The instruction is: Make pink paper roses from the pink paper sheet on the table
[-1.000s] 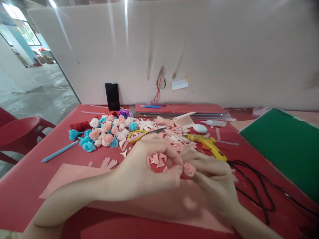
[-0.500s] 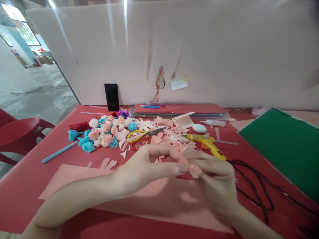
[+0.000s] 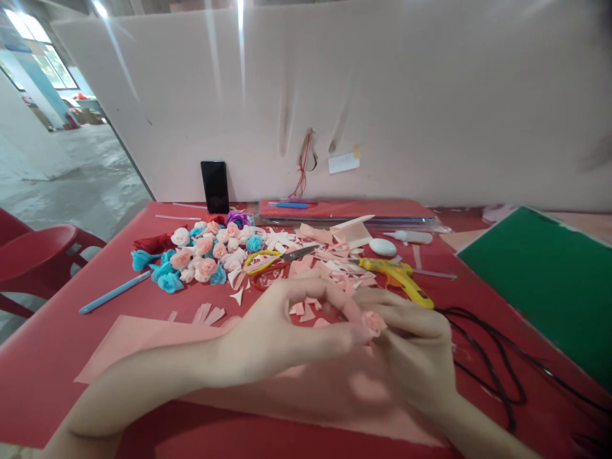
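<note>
A small pink paper rose (image 3: 374, 322) is pinched between the fingers of my right hand (image 3: 415, 347). My left hand (image 3: 291, 335) reaches in from the left, its thumb and forefinger closed on the rose's left edge. Both hands are above a large pink paper sheet (image 3: 306, 401). Beyond them lie pink and white paper scraps (image 3: 329, 261), scissors (image 3: 282, 256) with yellow and orange handles, and a yellow glue gun (image 3: 399, 275). Pink, white and blue paper flowers (image 3: 204, 268) are heaped to the left.
On the red table (image 3: 57, 357) are a blue pen (image 3: 115, 293), a white oval object (image 3: 382, 247), a glue bottle (image 3: 412, 237) and a green board (image 3: 540, 287). Black cable (image 3: 497, 357) loops at right. A phone (image 3: 215, 187) leans on the white panel.
The left fingertips have moved slightly right, onto the rose's edge. The rose looks turned a little in the right fingers, and the pink strip by the left fingertips is now mostly hidden.
</note>
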A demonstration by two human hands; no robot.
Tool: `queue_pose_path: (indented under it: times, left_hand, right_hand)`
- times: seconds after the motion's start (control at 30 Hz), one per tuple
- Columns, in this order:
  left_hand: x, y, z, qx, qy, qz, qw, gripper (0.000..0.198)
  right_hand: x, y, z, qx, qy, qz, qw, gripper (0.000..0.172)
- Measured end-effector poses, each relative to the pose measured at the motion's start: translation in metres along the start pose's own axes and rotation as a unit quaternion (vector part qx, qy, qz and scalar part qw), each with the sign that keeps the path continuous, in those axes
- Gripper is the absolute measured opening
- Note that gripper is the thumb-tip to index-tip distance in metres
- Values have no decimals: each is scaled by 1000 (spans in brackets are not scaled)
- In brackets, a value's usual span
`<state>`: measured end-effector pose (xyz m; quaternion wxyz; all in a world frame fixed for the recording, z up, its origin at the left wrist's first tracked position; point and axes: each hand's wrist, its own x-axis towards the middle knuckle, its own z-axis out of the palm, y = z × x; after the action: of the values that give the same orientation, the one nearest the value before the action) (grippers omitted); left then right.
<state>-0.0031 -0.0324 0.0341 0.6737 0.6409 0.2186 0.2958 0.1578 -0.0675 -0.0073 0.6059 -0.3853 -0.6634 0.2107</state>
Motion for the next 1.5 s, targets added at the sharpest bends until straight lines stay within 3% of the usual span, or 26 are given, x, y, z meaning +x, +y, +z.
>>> queue_pose_path:
  times: [0.3, 0.43, 0.77, 0.9, 1.17, 1.33, 1.5]
  left_hand:
    - [0, -2, 2, 43, 40, 16, 998, 11]
    - [1, -6, 1, 3, 26, 17, 1000, 9]
    - [6, -11, 5, -78, 18, 45, 996, 10]
    - [6, -11, 6, -77, 33, 46, 995, 11]
    - [7, -14, 4, -154, 10, 60, 986, 11]
    - [5, -12, 3, -85, 39, 62, 994, 9]
    - [4, -11, 3, -39, 23, 55, 997, 9]
  right_hand:
    - [-6, -1, -2, -18, 24, -7, 1000, 23]
    - [-6, -4, 0, -14, 27, -1, 1000, 26]
    - [-5, -11, 3, 11, 19, 44, 999, 8]
    - [-5, -13, 5, 9, 25, 59, 998, 9]
    - [-7, -15, 5, 9, 28, 71, 997, 12]
    - [-7, -17, 4, -11, 45, 73, 996, 11]
    - [-6, -13, 2, -13, 54, 67, 996, 9]
